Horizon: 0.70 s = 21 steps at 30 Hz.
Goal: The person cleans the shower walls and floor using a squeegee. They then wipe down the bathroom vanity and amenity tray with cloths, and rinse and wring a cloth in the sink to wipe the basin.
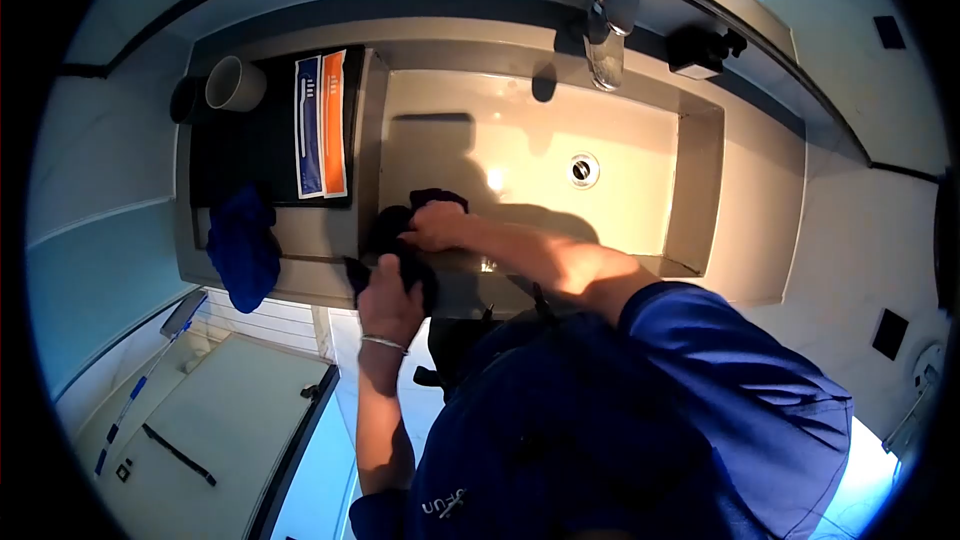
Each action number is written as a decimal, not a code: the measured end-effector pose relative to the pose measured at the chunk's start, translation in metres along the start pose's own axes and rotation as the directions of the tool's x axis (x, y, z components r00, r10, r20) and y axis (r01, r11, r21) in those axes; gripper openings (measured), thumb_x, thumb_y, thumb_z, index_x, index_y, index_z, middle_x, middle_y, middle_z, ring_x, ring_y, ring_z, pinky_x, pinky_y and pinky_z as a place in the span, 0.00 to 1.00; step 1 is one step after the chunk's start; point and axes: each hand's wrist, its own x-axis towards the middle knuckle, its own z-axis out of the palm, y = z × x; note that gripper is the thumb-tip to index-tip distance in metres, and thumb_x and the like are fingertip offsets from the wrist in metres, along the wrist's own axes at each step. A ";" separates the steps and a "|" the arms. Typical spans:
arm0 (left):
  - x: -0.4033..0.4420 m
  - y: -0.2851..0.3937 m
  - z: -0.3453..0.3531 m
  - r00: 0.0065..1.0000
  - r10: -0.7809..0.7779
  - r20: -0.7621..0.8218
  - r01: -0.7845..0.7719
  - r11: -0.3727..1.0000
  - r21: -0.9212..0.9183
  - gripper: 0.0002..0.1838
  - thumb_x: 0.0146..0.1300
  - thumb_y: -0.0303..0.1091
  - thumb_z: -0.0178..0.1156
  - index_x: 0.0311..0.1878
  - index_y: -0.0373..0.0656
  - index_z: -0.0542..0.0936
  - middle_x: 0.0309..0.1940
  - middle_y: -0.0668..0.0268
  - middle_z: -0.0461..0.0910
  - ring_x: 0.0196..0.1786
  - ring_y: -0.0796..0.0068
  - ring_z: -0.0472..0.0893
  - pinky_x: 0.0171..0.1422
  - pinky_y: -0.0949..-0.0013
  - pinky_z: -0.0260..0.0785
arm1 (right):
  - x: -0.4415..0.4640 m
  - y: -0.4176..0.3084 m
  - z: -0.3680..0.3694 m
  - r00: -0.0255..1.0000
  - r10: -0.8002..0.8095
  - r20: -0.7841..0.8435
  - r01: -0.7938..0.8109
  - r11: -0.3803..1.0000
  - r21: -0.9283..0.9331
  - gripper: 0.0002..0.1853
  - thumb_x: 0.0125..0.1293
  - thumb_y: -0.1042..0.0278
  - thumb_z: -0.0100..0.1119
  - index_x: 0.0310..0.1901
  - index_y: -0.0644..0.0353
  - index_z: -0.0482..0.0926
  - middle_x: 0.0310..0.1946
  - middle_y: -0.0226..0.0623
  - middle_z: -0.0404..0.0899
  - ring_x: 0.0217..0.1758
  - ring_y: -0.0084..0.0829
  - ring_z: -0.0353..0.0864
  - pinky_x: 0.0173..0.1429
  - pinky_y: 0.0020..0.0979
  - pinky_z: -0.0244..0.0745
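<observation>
A dark cloth (412,268) lies bunched over the front left corner of the sink (540,125). My left hand (388,300), with a band round its wrist, grips the cloth at the sink's front edge. Just inside the basin, my right hand (437,226) is closed on another part of the same dark fabric, its fingers partly hidden. Whether this is one cloth or two, I cannot tell. A blue cloth (243,248) hangs over the counter's front edge to the left of my hands.
On a black tray (225,160) left of the basin are a light cup (235,84), a dark cup (186,101) and blue and orange packets (322,124). A faucet (606,35) stands behind the drain (582,170). A black-topped dispenser (702,50) is to its right. A long-handled squeegee (140,380) leans at lower left.
</observation>
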 end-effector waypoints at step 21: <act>0.067 0.138 -0.012 0.876 0.426 0.226 -0.132 0.662 -0.737 0.17 0.55 0.37 0.63 0.44 0.38 0.74 0.33 0.56 0.79 0.38 0.70 0.78 0.44 0.66 0.70 | -0.264 0.229 -0.084 0.842 0.485 -0.237 -0.022 0.470 0.883 0.19 0.61 0.51 0.61 0.35 0.63 0.83 0.27 0.30 0.81 0.29 0.20 0.75 0.35 0.25 0.72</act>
